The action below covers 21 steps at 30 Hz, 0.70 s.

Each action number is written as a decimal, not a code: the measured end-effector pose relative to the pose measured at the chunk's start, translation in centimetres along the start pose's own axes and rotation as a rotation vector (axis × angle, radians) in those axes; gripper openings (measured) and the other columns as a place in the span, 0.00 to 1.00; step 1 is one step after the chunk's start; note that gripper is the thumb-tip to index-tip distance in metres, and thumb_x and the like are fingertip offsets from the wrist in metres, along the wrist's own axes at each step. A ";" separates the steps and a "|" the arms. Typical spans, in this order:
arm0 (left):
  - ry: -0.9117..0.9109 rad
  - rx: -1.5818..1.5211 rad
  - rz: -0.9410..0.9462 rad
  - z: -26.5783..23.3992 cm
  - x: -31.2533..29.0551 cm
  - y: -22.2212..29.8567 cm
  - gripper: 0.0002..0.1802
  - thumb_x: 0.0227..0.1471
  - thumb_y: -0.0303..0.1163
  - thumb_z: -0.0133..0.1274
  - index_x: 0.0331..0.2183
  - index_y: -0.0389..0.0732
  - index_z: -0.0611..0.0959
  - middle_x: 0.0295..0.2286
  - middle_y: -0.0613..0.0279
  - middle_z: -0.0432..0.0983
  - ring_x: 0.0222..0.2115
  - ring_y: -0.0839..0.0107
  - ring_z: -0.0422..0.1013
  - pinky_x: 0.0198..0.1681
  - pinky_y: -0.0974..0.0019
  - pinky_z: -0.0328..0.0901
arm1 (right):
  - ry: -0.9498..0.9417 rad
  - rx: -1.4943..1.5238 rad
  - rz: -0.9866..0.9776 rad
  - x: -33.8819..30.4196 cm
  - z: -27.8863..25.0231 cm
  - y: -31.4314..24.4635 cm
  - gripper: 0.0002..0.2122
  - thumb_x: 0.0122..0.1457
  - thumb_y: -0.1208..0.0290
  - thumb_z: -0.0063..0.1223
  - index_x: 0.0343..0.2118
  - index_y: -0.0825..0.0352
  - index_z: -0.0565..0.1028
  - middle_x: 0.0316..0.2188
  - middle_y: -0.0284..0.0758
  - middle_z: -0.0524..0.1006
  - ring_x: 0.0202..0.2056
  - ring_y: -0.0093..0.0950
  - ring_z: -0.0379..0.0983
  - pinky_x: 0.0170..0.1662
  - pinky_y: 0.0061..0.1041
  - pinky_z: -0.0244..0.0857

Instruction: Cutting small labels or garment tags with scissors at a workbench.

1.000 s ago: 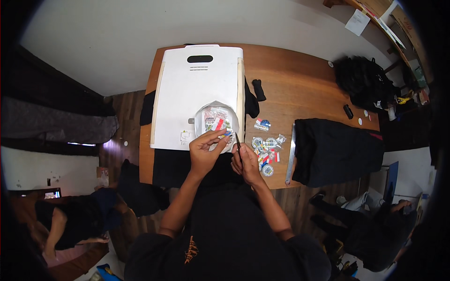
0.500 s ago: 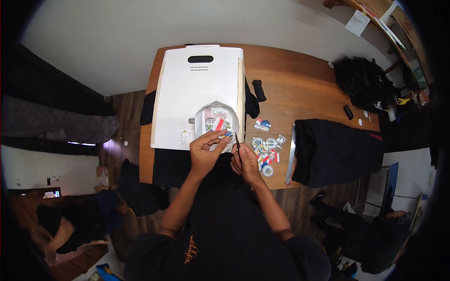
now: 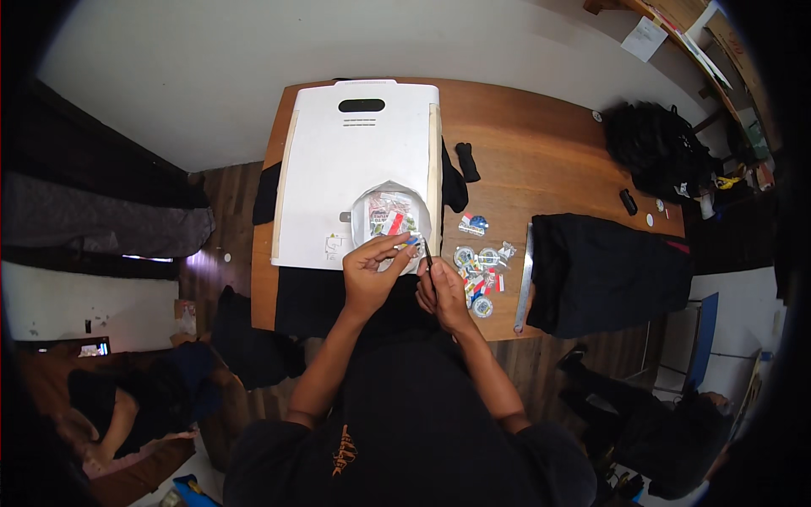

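Over wooden table [image 3: 524, 144], pale-walled room [image 3: 211, 68], left fingers [image 3: 383, 244] pinching blue piece [image 3: 412, 242], right fingers [image 3: 440, 276] clamping dark tool [image 3: 428, 258]

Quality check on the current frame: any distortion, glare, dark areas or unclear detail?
Head view: corners fall black and the wooden table looks bowed; head view: purplish glare on the floor; head view: the black garment at right shows little detail; head view: the piece in the left hand is too small to identify.
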<state>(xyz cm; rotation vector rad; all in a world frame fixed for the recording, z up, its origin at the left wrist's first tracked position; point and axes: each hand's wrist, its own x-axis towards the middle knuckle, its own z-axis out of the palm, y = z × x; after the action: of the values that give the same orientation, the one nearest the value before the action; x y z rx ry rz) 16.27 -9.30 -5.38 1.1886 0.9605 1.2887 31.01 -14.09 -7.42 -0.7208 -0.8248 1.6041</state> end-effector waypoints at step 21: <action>0.012 0.002 0.027 0.2 0.1 0.3 0.14 0.52 0.15 0.58 0.44 0.29 0.84 0.36 0.57 0.79 0.34 0.78 0.74 0.39 0.77 0.69 | -0.008 -0.005 0.027 -0.2 0.0 -0.1 0.17 0.73 0.58 0.33 0.39 0.67 0.68 0.12 0.22 0.55 0.11 0.13 0.46 0.15 0.16 0.45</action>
<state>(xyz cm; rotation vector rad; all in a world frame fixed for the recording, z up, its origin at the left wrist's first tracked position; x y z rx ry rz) 16.38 -9.28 -5.06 1.2002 0.9578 1.3183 31.13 -14.31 -7.38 -0.7326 -0.8282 1.6305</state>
